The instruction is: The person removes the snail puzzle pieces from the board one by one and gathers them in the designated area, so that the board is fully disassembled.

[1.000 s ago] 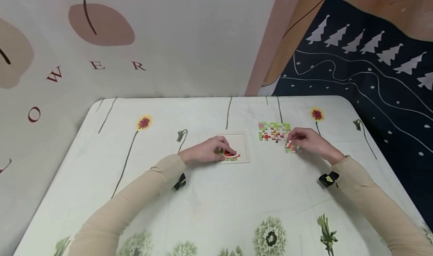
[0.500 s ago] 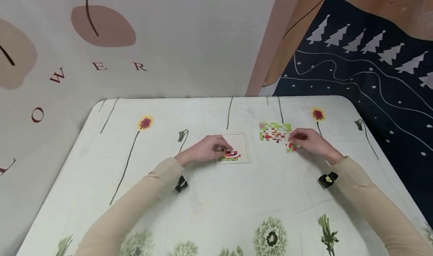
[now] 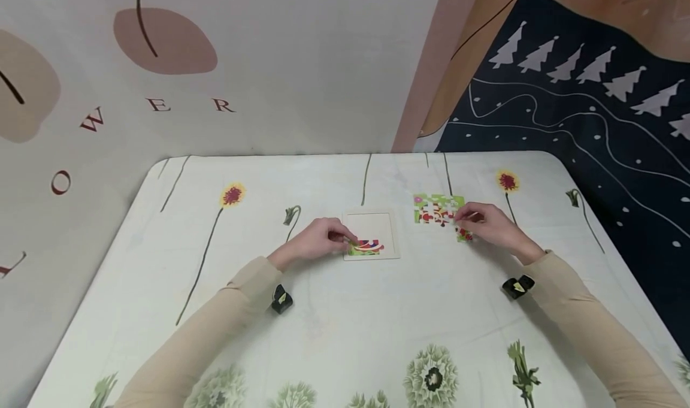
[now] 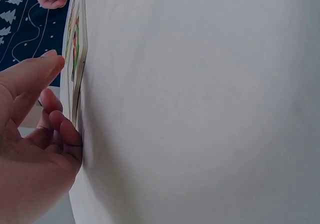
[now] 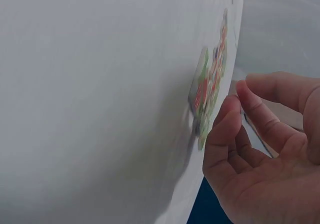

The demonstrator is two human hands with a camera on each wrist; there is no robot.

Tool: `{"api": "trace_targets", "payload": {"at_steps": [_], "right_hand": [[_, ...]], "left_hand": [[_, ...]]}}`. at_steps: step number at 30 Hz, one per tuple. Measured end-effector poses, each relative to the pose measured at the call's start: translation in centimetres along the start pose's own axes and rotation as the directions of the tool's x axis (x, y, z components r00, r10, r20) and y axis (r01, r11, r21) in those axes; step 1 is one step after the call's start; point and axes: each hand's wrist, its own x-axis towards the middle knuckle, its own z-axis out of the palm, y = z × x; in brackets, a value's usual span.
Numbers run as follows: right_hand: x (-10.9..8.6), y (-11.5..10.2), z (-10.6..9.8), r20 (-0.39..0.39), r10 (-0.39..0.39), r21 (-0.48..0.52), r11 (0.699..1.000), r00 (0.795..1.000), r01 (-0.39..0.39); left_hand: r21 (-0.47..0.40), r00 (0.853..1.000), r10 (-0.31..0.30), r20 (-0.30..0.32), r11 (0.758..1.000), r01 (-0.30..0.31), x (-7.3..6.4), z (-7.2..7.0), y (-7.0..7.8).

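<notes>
In the head view my left hand [image 3: 322, 239] is at the left side of a shallow wooden puzzle tray [image 3: 392, 231]. Joined jigsaw pieces [image 3: 366, 248] with a red and green picture fill its lower left part. The left wrist view shows the thumb apart from the fingers, nothing between them, and the hand's lower fingers right at the tray's edge [image 4: 80, 79]. Over to the right, my right hand [image 3: 487, 225] hovers by a patch of loose jigsaw pieces [image 3: 433, 207], thumb and fingertips close together with no piece visible between them. A further piece [image 3: 463, 234] lies partly under this hand.
A white cloth [image 3: 345, 318] printed with flowers covers the table. Behind it rises a pale wall [image 3: 302, 66], and a dark hanging with white trees [image 3: 539, 108] is at the right. Each wrist carries a small black camera [image 3: 281, 299].
My left hand has drawn back leftward off the pieces in the tray, uncovering them. The right hand's fingertips have shifted slightly left, toward the patch of loose pieces.
</notes>
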Motion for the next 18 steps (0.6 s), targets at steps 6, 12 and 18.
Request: {"api": "trace_targets", "payload": {"at_steps": [6, 12, 18], "right_hand": [[0.2, -0.6, 0.5, 0.018, -0.025, 0.027, 0.999, 1.000, 0.025], [0.5, -0.8, 1.1, 0.033, -0.061, 0.067, 0.996, 0.998, 0.058], [0.9, -1.4, 1.7, 0.045, -0.072, 0.098, 0.993, 0.996, 0.068]], "left_hand": [[0.016, 0.999, -0.011, 0.043, 1.000, 0.011, 0.4, -0.3, -0.1], [0.029, 0.999, -0.034, 0.039, 0.999, 0.033, 1.3, -0.6, -0.3], [0.070, 0.998, -0.056, 0.030, 0.996, 0.054, 2.0, -0.5, -0.6]]}}
